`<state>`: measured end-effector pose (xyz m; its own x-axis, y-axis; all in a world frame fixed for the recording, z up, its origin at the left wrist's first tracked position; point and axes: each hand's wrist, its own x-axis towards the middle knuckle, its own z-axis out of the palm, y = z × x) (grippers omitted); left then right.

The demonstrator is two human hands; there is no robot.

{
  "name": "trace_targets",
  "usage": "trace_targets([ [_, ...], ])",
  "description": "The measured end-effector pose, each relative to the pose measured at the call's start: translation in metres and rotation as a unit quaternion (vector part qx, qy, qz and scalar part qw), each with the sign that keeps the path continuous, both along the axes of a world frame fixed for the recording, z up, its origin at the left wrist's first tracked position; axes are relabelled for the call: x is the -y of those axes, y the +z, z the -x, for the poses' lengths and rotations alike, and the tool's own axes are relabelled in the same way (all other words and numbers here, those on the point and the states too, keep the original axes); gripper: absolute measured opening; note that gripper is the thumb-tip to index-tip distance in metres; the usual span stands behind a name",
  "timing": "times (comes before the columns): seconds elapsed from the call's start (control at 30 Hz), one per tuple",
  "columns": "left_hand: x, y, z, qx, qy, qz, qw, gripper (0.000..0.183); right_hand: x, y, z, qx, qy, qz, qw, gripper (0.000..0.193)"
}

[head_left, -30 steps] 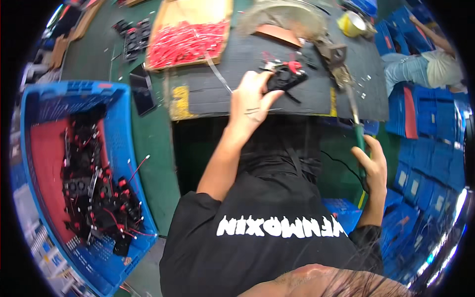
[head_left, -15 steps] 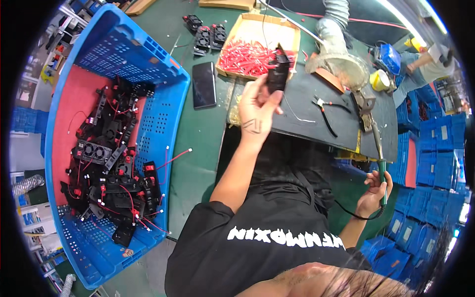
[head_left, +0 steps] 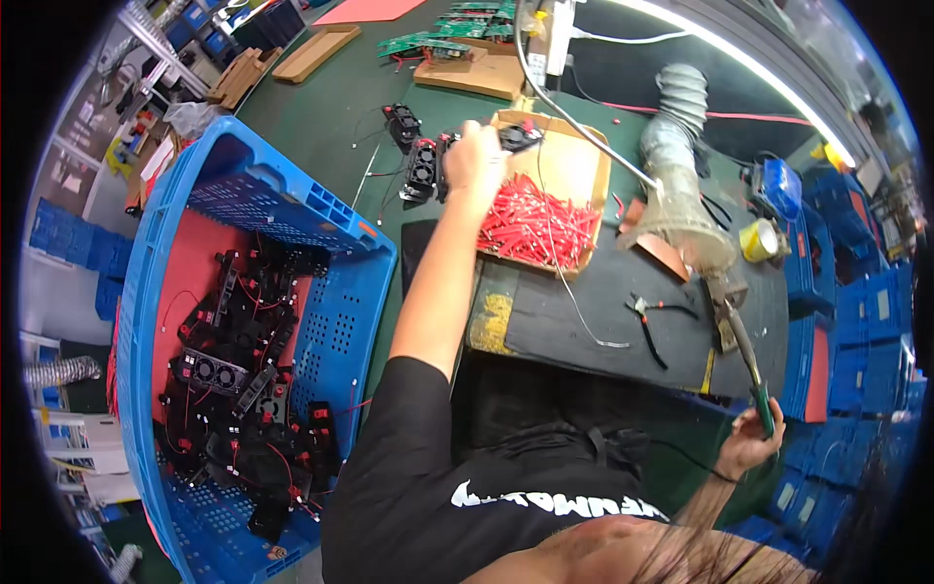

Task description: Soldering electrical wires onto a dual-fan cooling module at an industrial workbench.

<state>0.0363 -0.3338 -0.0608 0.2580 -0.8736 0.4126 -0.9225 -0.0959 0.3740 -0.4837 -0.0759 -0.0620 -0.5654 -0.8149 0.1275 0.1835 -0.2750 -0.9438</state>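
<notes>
My left hand [head_left: 475,164] reaches far over the bench, its fingers closed on a black fan unit [head_left: 520,137] that sticks out to the right above the carton's back left corner. Close to that hand lie other black fan units [head_left: 421,171], one partly hidden by the fingers. Low on the right, my right hand [head_left: 749,440] grips the green handle of a soldering iron [head_left: 764,409], whose metal end points up at a small metal stand [head_left: 725,292]. A shallow carton [head_left: 574,156] holds many short red wires [head_left: 540,224]. Pliers [head_left: 647,326] rest on the dark mat [head_left: 584,316].
A blue crate [head_left: 365,311] full of black fan units stands at left. A fume duct [head_left: 671,146] with a clear hood hangs over the back right. Thin wire [head_left: 584,316] trails across the mat. Green circuit boards [head_left: 467,34] and a yellow tape roll [head_left: 759,238] lie farther back.
My left hand has carried the fan unit forward and left, from above the mat to beside the other units. My right hand still holds the iron. The whole view has shifted.
</notes>
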Motion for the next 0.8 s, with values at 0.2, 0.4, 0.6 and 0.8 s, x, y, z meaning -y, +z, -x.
trace_targets([
  [0.2,0.076,-0.078,-0.018,-0.070,-0.077,0.027,0.994,0.027,0.037,0.005,-0.024,-0.008,0.006,-0.029,1.000,0.048],
  [0.4,-0.009,-0.024,0.006,-0.079,-0.146,0.057,0.985,0.035,0.042,-0.013,0.008,0.042,0.066,0.043,0.996,0.051],
  [0.6,-0.150,0.025,-0.053,-0.072,-0.114,-0.020,0.991,0.033,0.050,-0.040,0.029,0.250,0.414,0.122,0.866,0.053],
  [0.8,-0.287,0.076,-0.117,0.074,0.208,-0.272,0.937,0.044,0.028,-0.056,0.019,0.317,0.225,0.047,0.920,0.053],
])
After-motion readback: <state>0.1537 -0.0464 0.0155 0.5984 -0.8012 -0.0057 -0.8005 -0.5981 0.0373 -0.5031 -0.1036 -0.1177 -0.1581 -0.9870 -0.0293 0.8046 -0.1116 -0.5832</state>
